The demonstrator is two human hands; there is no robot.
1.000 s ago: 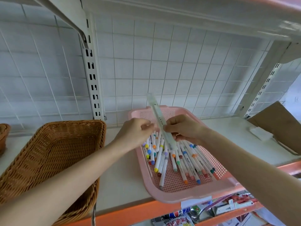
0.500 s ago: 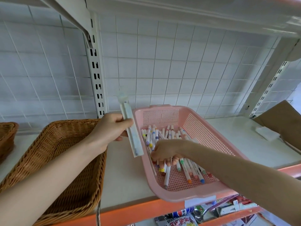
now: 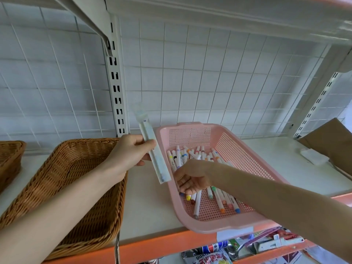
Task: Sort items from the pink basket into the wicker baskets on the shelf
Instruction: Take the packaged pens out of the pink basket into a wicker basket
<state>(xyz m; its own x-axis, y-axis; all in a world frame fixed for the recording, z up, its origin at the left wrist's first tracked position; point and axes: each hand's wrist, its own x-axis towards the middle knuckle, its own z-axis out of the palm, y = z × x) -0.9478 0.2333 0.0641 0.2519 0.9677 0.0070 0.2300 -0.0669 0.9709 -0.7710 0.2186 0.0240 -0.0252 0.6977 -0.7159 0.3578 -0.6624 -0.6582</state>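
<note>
So the left hand [image 3: 129, 153] is gripping a long clear pack [image 3: 160, 166], thumb and fingers [image 3: 140, 142] wrapped round its middle. The pack is hanging in the air, tilted, top end at about 11 o'clock, right over the gap between the wicker basket [image 3: 76, 178] and the pink basket [image 3: 257, 159].

The right hand [image 3: 192, 176] is reaching down into the pink basket with its fingers curling in among the markers [image 3: 219, 201]. I honestly can't tell if it's pinching one or just touching them.

The markers are lying loose on the pink basket's floor, mostly pointing 12 to 6. That basket is sitting skewed on the white shelf [image 3: 152, 206], its near rim reaching the orange front edge [image 3: 152, 246]. The wicker basket is sitting at its 9 o'clock, and a second wicker one [image 3: 9, 155] is peeking in at the far left.

A white wire grid [image 3: 209, 82] is backing the shelf, with a slotted post [image 3: 116, 82] running up it. Out at 3 o'clock, a brown cardboard piece [image 3: 327, 138] is leaning beside a small white pad [image 3: 314, 156]. Packaged stuff [image 3: 219, 250] is showing on the level below.
</note>
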